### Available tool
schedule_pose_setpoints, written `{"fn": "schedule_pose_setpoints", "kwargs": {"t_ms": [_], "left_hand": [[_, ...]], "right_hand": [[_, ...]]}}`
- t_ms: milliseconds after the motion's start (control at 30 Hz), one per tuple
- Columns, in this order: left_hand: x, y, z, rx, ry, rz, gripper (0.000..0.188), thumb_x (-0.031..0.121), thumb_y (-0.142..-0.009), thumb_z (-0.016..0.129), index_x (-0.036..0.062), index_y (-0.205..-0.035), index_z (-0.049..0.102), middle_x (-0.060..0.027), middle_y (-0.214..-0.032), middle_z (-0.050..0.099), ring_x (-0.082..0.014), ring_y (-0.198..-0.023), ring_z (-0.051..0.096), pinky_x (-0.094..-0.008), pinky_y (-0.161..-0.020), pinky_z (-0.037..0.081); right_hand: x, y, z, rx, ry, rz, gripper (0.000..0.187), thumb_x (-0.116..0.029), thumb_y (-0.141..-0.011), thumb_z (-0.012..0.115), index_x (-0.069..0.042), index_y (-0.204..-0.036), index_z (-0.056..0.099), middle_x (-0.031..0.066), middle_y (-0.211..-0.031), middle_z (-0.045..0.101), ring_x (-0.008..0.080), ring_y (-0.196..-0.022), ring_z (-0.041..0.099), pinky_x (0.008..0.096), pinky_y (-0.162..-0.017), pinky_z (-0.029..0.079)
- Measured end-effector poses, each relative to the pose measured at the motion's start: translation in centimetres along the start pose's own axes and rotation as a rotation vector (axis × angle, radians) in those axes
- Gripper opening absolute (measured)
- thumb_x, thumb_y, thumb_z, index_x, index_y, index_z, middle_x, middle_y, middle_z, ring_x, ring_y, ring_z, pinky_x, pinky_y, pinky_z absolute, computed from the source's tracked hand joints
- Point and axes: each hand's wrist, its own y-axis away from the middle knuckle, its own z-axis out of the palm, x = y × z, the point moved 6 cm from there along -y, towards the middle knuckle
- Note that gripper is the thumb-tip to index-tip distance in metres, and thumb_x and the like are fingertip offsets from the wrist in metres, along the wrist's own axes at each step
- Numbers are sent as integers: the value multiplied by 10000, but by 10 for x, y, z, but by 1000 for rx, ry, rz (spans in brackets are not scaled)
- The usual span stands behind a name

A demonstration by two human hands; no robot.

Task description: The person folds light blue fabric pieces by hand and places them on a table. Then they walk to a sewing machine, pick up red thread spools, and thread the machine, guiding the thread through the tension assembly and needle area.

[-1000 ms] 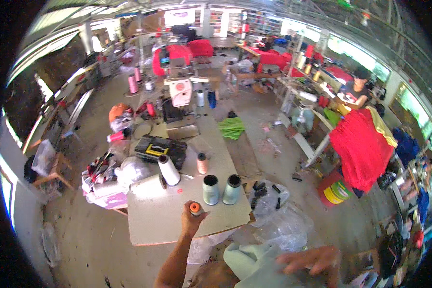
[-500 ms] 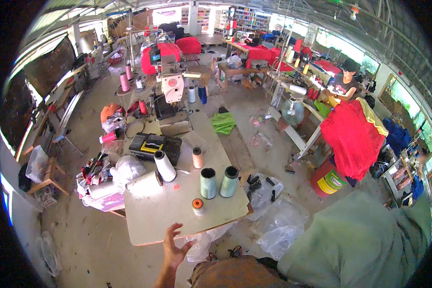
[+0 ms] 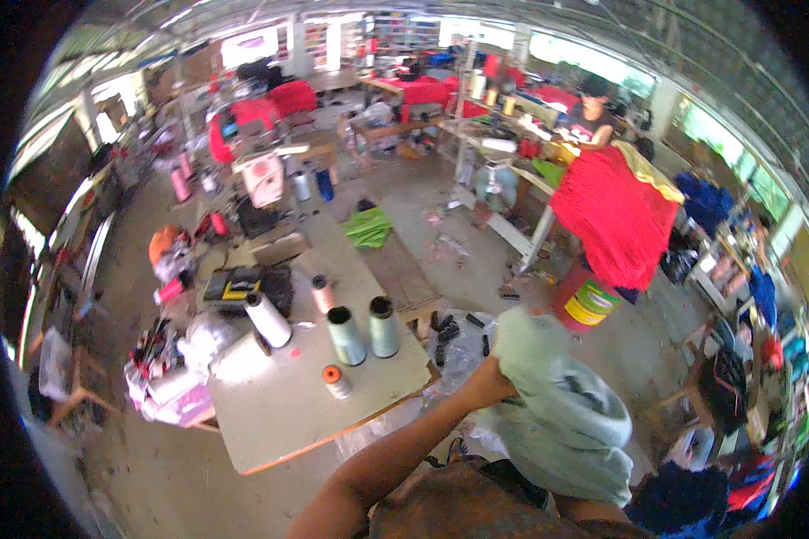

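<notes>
A bunched pale green cloth (image 3: 562, 413) hangs in front of me, right of the table. My left hand (image 3: 489, 384) reaches across to its left edge and is closed on it. The cloth covers my right hand; only a bit of my right forearm (image 3: 593, 509) shows below, so its fingers are hidden. On the table (image 3: 270, 422) to the left stand two green thread cones (image 3: 346, 338), a white cone (image 3: 268, 320), a peach cone (image 3: 322, 295) and a small spool with an orange top (image 3: 336, 383).
A black toolbox (image 3: 247, 289) and a sewing machine (image 3: 261, 178) are farther back. Right of the table, plastic bags (image 3: 463, 346) lie on the floor. Red fabric (image 3: 616, 216) is heaped above a red bucket (image 3: 584, 301). A person (image 3: 591, 121) works at the far right.
My left hand has moved from the table's front edge to the right and taken hold of the cloth. The cloth is now bunched nearer the middle. The view has shifted to the right.
</notes>
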Motion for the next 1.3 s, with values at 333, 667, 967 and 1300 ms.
{"fn": "schedule_pose_setpoints", "kwargs": {"t_ms": [333, 667, 967, 1300], "left_hand": [[45, -74, -5, 401, -137, -159, 438, 212, -741, 546, 14, -1117, 436, -130, -1115, 483, -256, -1004, 470, -321, -879, 351], [-77, -221, 28, 432, 466, -386, 480, 189, -769, 540, 26, -1180, 354, -110, -1105, 464, -210, -989, 469, -307, -854, 376], [-108, -209, 3, 375, 146, -365, 482, 150, -765, 569, 13, -1178, 363, -139, -1129, 438, -173, -1075, 401, -294, -887, 333], [-274, 169, 14, 862, 236, -1000, 503, 215, -797, 513, 95, -1237, 301, -106, -1062, 478, -188, -881, 508, -305, -748, 430]], "right_hand": [[88, 97, -90, 220, -3, 272, 572, -248, -685, 657, -17, -1140, 399, 151, -1115, 447, 234, -1024, 446, 397, -869, 342], [134, 142, -262, 1022, 210, 197, 658, -89, -573, 732, -6, -1136, 402, 129, -1095, 488, 214, -1007, 467, 330, -866, 363], [139, 103, -488, 1296, 275, -165, 385, 51, -606, 499, 15, -989, 500, 84, -908, 568, 167, -862, 524, 285, -801, 398], [-22, 60, -779, 1805, 1116, 72, 784, -327, -619, 664, 63, -1189, 293, 266, -1091, 464, 351, -1016, 470, 372, -849, 378]]}}
